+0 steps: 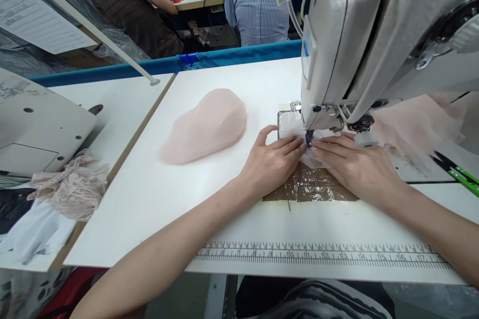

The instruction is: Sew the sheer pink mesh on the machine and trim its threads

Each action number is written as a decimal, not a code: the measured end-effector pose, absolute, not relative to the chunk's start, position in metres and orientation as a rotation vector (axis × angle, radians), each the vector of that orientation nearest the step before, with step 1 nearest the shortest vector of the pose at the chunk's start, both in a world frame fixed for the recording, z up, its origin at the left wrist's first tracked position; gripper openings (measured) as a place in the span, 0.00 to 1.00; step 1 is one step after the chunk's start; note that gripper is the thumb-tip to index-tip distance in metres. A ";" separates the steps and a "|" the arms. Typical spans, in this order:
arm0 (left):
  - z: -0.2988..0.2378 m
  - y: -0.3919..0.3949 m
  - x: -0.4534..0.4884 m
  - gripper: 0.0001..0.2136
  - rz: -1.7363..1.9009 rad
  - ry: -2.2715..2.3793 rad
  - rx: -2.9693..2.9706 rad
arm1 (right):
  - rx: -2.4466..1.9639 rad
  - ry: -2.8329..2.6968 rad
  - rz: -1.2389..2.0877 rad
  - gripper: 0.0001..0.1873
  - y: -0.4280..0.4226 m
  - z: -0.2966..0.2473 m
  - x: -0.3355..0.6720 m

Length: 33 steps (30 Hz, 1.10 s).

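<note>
Left hand and right hand press flat on sheer fabric; open tabletop leftward.

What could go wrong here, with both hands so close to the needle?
1. The left hand and right hand rest flat right beside the needle; a slip could prick a finger.
2. The sheer fabric piece they press down looks thin and slippery; it might shift or pucker, spoiling the stitching.
3. The green snips lie close to the right forearm and could be knocked off the table.
</note>
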<state>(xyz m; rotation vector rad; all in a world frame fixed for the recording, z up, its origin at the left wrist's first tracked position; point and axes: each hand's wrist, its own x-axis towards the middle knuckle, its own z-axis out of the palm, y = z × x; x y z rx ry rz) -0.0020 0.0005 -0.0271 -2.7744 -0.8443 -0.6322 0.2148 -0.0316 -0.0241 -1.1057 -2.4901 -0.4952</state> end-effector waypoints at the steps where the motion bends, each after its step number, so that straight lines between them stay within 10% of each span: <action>1: -0.027 0.001 -0.002 0.13 -0.631 -0.857 -2.780 | -1.114 -2.489 -0.489 0.14 -0.031 -0.024 0.215; 33: -0.006 -0.018 -0.004 0.09 -0.702 -0.784 -2.635 | -1.017 -2.429 -0.328 0.22 -0.041 -0.024 0.209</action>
